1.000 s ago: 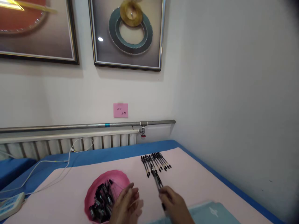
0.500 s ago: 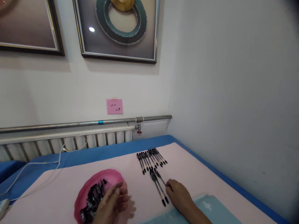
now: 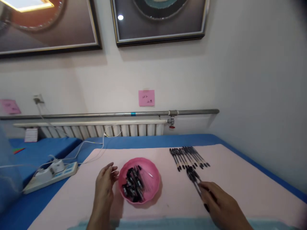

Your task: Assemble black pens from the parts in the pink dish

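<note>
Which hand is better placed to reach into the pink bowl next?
Probably the left hand: it is open beside the pink bowl, while the right hand is farther off, at the black pens.

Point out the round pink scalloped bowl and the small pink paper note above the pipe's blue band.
Round pink scalloped bowl [image 3: 153, 185]: head view, inner right side.
Small pink paper note [image 3: 146, 98]: head view, middle.

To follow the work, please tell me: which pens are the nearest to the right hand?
The small group in front of the long row: the right hand is at it. The row and the pens in the bowl lie farther off.
</note>
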Demonstrator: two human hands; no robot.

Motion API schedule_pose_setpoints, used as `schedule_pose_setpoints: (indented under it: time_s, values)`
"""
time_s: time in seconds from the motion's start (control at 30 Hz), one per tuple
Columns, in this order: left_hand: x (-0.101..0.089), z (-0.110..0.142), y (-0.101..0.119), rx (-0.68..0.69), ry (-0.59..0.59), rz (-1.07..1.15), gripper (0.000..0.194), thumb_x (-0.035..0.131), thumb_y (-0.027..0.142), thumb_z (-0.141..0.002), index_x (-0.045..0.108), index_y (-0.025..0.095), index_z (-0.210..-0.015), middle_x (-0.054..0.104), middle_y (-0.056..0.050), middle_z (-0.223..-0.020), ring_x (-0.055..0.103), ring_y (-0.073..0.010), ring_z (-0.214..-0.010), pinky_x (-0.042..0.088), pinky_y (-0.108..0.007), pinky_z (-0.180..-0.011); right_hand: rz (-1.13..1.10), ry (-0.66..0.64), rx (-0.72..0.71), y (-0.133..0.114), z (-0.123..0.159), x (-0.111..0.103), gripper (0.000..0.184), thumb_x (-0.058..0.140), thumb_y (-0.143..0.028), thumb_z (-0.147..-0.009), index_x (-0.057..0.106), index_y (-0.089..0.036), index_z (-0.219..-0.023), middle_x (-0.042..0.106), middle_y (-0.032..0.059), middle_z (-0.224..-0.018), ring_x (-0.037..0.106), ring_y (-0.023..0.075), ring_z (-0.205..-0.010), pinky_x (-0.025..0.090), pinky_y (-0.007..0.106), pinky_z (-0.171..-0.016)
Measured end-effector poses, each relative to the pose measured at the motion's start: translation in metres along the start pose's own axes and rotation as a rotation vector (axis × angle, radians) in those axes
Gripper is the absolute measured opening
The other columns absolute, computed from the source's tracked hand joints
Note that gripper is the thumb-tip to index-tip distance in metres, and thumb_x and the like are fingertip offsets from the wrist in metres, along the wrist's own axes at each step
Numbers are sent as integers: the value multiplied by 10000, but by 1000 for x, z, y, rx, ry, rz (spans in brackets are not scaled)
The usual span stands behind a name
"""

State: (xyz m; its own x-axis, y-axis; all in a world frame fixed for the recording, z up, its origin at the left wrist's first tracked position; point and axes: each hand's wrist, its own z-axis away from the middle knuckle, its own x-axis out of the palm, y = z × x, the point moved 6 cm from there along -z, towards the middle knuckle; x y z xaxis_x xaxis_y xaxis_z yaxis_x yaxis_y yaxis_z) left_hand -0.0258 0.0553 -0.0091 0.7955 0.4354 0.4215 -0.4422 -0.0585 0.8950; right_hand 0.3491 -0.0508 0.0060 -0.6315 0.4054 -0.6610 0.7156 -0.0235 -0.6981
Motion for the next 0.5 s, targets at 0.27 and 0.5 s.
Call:
schedule_pose_setpoints:
  time_s: [0.27, 0.5]
  values:
    - [10, 3, -2, 46, -51, -217, 289, 627, 281, -602, 608, 134, -850, 621, -17, -673, 536, -107, -518, 410, -245, -504, 117, -304, -376, -142, -36, 69, 212, 396, -228, -831, 598, -219, -768, 640, 45, -788, 565, 182, -714, 361, 272, -627]
    - [11, -1, -4, 55, -78, -332, 249, 551, 292, -690, 583, 141, -885, 602, -26, -713, 526, -119, -555, 413, -252, -516, 305, -367, -372, -126, -56, 153, 232, 398, -79, -755, 608, -165, -708, 664, 88, -757, 568, 189, -678, 299, 261, -568]
